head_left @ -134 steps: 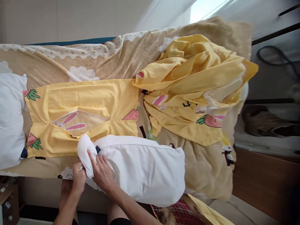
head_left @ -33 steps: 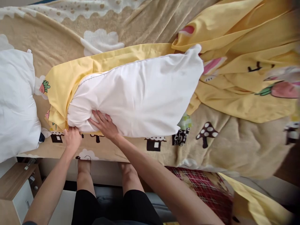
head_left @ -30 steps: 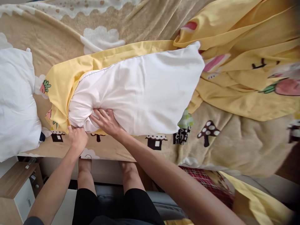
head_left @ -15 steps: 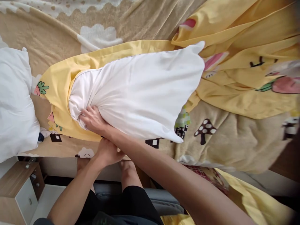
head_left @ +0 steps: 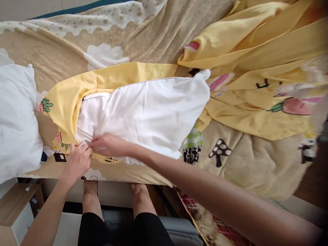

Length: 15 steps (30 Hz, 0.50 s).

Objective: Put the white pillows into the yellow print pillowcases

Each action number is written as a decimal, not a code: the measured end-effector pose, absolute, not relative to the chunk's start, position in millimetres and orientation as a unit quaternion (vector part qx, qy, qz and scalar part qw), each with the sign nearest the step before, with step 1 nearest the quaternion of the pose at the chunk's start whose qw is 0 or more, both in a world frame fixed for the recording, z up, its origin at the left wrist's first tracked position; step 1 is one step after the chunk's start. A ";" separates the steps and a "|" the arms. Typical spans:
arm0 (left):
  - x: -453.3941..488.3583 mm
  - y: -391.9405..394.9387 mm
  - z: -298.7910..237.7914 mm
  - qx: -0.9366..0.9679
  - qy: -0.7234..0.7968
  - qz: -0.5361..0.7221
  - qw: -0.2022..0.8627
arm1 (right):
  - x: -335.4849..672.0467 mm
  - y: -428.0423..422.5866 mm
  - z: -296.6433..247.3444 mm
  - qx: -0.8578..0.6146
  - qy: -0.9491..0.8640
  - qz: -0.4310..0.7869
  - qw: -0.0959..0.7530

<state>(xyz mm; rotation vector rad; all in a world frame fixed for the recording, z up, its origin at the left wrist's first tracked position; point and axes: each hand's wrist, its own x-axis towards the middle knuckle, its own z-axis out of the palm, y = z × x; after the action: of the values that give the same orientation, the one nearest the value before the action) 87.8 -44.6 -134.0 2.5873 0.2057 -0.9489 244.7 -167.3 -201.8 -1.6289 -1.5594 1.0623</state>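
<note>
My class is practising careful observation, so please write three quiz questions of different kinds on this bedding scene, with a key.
1. True or false: most of the middle pillow shows outside the yellow pillowcase.

2. Multiple choice: the mushroom printed on the tan blanket has a cap with
A) stripes
B) white spots
C) stars

3. Fill in the blank: a second white pillow lies at the ____ edge of the picture.

Key:
1. True.
2. B.
3. Left.
</note>
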 end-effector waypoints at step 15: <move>214.4 30.0 -192.6 0.955 0.214 -0.202 -0.019 | 297.9 -160.0 -207.5 -0.763 -0.541 0.348 0.061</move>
<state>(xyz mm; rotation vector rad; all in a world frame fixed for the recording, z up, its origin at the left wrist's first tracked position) 214.4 30.0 -192.6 3.0393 0.6817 -0.6428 297.9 -160.0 -207.5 -2.3086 -1.6377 1.0541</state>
